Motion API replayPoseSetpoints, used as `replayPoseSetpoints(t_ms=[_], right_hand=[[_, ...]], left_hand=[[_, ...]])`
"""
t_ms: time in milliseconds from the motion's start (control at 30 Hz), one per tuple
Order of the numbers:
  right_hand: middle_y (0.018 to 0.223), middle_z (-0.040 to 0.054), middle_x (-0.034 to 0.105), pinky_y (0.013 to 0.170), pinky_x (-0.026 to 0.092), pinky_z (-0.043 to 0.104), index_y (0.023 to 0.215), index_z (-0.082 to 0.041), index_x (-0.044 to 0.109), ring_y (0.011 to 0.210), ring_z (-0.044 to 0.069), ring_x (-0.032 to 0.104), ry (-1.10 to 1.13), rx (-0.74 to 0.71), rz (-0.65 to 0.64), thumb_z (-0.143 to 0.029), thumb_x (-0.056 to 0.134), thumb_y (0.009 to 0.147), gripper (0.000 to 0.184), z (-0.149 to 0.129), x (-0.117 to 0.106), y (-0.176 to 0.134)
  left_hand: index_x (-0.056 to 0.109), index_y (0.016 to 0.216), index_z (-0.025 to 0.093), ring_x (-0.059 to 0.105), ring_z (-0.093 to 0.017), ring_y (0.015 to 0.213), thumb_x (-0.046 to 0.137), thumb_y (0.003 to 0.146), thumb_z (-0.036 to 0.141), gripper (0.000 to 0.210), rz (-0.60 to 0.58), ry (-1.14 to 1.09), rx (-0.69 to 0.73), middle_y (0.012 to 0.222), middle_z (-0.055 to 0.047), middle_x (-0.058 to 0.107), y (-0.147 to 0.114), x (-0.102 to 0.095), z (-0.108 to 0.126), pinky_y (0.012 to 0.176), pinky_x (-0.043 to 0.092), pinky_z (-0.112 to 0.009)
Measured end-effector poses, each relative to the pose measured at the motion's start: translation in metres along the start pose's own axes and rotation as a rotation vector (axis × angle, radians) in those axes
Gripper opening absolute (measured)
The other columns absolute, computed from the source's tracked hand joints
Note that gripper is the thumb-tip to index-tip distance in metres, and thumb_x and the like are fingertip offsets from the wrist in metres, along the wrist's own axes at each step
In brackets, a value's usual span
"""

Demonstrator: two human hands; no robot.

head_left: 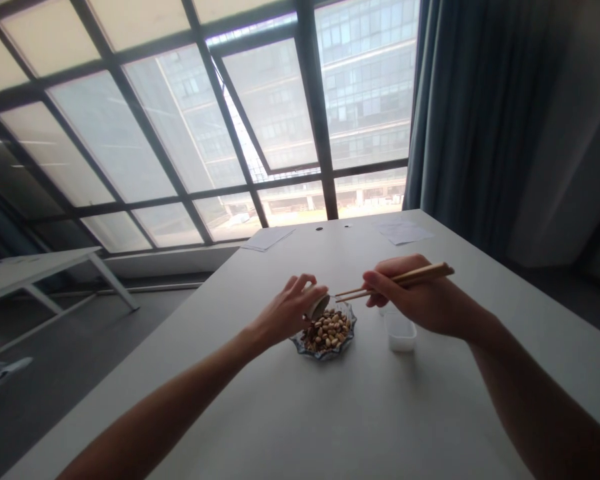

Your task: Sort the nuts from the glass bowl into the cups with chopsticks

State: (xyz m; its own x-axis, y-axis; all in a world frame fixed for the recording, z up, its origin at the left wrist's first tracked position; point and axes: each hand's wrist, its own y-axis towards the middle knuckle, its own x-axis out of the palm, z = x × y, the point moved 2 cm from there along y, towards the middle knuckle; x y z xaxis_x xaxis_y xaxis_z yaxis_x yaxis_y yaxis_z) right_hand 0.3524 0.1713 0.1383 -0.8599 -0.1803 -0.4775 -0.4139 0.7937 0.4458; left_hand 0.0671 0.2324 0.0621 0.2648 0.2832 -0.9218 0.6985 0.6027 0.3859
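Forearms [180,400], left hand [293,305] gripping tilted cup [319,307], right hand [405,287] holding chopsticks [425,273]; glass bowl [323,355] of nuts [327,330]; plastic tub [401,339]

Behind the desk [325,413] there was a wide window [165,120] with dark frames, one pane [273,103] of it tilted open, and a building [367,87] was visible outside. A blue curtain [460,127] hung at the right. Papers [404,232] lay near both far corners, and another table [35,270] stood at the left, on grey floor [125,327].

The left hand [296,303] holds a tilted cup [319,307] above nuts [329,330], the right hand [405,293] chopsticks [421,273].
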Motion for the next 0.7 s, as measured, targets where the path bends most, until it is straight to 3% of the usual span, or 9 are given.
replayPoseSetpoints(t_ms=[167,333,467,567,700], right_hand=[[0.081,0.0063,0.081,0.059,0.059,0.026,0.088,-0.018,0.079,0.072,0.020,0.079,0.003,-0.022,0.051,-0.052,0.062,0.104,0.041,-0.003,-0.014,-0.007],[0.081,0.0059,0.081,0.059,0.061,0.026,0.087,-0.018,0.078,0.073,0.020,0.079,-0.017,-0.028,0.068,-0.052,0.062,0.104,0.041,-0.009,-0.018,-0.012],[0.080,0.0061,0.081,0.059,0.061,0.026,0.086,-0.018,0.079,0.071,0.020,0.079,-0.032,-0.039,0.077,-0.053,0.062,0.104,0.042,-0.012,-0.020,-0.013],[0.078,0.0059,0.081,0.058,0.061,0.026,0.085,-0.019,0.079,0.069,0.021,0.079,-0.023,-0.022,0.132,-0.054,0.065,0.102,0.042,-0.011,-0.023,-0.014],[0.076,0.0062,0.080,0.057,0.062,0.027,0.086,-0.018,0.080,0.066,0.021,0.079,0.017,0.002,0.209,-0.055,0.068,0.100,0.041,-0.009,-0.023,-0.014]], left_hand=[[0.060,0.137,0.031,0.055,-0.027,0.115,0.052,0.091,-0.010,0.061,-0.036,0.143,0.179,0.138,-0.010,0.058,-0.004,0.011,-0.011,0.101,0.051,-0.045],[0.059,0.141,0.036,0.056,-0.025,0.117,0.052,0.094,-0.008,0.065,-0.007,0.164,0.246,0.137,-0.006,0.061,-0.008,0.018,-0.021,0.105,0.049,-0.041],[0.060,0.141,0.037,0.058,-0.026,0.119,0.059,0.091,-0.005,0.065,0.082,0.099,0.175,0.137,-0.006,0.060,-0.007,0.022,-0.028,0.107,0.050,-0.043],[0.058,0.142,0.030,0.057,-0.029,0.124,0.070,0.090,0.006,0.058,0.204,-0.013,0.054,0.138,-0.011,0.055,-0.004,0.023,-0.027,0.104,0.054,-0.046],[0.048,0.147,0.026,0.060,-0.029,0.124,0.081,0.086,0.020,0.070,0.320,-0.204,-0.058,0.138,-0.014,0.052,-0.003,0.025,-0.017,0.091,0.062,-0.039]])
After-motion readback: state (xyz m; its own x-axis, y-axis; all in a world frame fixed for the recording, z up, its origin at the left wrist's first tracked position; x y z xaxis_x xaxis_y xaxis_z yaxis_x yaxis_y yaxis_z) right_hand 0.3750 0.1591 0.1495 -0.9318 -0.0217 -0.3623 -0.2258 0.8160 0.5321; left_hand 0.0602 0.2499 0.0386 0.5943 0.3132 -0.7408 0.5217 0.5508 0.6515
